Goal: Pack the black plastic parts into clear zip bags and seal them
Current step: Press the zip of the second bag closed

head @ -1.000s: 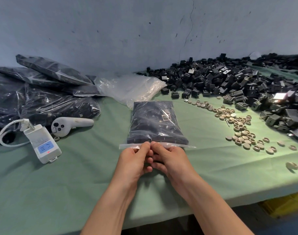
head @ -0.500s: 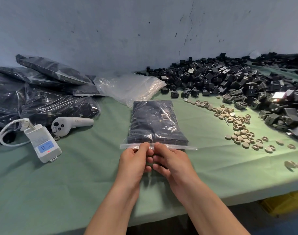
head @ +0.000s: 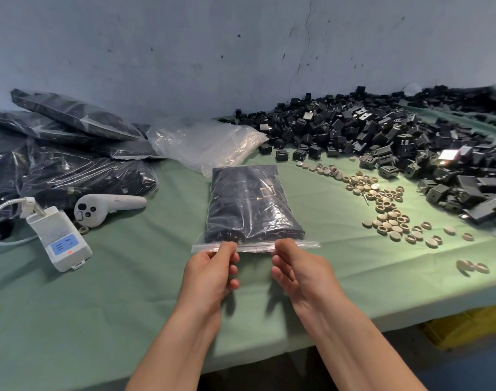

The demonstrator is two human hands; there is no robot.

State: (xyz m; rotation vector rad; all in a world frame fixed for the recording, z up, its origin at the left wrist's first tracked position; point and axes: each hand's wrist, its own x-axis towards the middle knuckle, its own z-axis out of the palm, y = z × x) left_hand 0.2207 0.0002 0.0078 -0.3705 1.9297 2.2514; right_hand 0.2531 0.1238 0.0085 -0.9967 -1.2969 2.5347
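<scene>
A clear zip bag (head: pixel 249 204) packed with black plastic parts lies flat on the green table (head: pixel 100 292), its zip strip (head: pixel 255 246) facing me. My left hand (head: pixel 211 273) pinches the strip left of its middle. My right hand (head: pixel 300 270) pinches the strip right of its middle. A gap of bare strip shows between the two hands. A big heap of loose black plastic parts (head: pixel 382 136) covers the table's far right.
Several filled bags (head: pixel 66 153) are stacked at the far left, with an empty clear bag (head: pixel 207 142) beside them. A white controller (head: pixel 105 207) and a white corded device (head: pixel 60 241) lie at left. Beige round caps (head: pixel 382 204) are scattered at right. A yellow crate (head: pixel 467 325) sits below the table edge.
Both hands were pinching together at the middle of the zip strip; they have now slid apart, the left hand leftward and the right hand rightward along the strip.
</scene>
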